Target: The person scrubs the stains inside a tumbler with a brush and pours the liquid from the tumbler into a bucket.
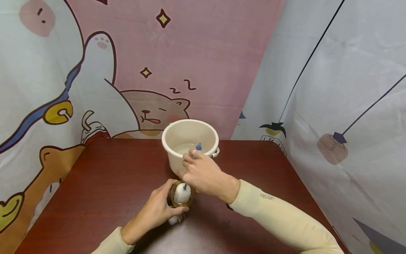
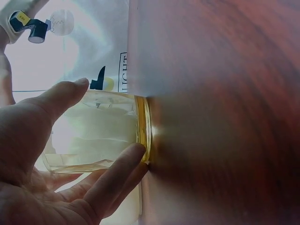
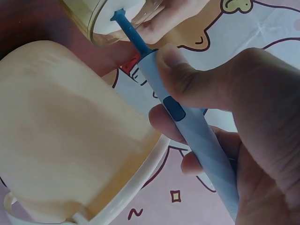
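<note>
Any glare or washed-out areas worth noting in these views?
Head: pale sheen on the near tabletop; left wrist: backdrop partly washed out, bright reflection beside the base of the glass; right wrist: no harsh glare on the blue-and-white tool.

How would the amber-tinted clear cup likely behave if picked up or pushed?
The cup is probably stiff and, with such a glossy wall, perhaps slippery; if it is glass, fragile too. Being round, it may roll if knocked over. The white item inside likely adds some weight.
</note>
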Demonstrator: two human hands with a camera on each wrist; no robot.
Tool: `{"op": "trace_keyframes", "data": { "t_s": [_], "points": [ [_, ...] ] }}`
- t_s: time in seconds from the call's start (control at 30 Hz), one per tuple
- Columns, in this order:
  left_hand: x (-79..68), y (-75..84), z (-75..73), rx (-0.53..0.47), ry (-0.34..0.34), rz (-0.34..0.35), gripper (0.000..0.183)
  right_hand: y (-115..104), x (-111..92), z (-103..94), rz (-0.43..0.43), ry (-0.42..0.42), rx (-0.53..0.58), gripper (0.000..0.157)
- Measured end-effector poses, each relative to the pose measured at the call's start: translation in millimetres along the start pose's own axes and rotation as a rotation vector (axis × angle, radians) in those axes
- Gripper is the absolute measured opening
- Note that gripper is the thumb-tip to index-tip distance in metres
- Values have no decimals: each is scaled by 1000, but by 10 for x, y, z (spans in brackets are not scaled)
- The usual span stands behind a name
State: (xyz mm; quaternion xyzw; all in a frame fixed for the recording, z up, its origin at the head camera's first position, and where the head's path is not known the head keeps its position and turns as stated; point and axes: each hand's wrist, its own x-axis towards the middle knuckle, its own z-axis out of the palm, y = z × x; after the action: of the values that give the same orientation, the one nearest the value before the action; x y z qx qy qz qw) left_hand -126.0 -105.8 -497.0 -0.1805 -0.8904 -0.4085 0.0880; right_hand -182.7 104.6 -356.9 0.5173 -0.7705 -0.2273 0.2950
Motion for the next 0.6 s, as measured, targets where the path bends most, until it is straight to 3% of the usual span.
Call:
{"op": "trace_keyframes", "data": {
  "t_s": [0.33,0.6],
  "points": [
    [-4,-7,-1,-18,-15,-9,76,-103,-32,22,-25,59,-57,13],
    [-3,-10,1,-16,-4,2,78,-186,-45,41,-60,50,-79,7]
  ]
}}
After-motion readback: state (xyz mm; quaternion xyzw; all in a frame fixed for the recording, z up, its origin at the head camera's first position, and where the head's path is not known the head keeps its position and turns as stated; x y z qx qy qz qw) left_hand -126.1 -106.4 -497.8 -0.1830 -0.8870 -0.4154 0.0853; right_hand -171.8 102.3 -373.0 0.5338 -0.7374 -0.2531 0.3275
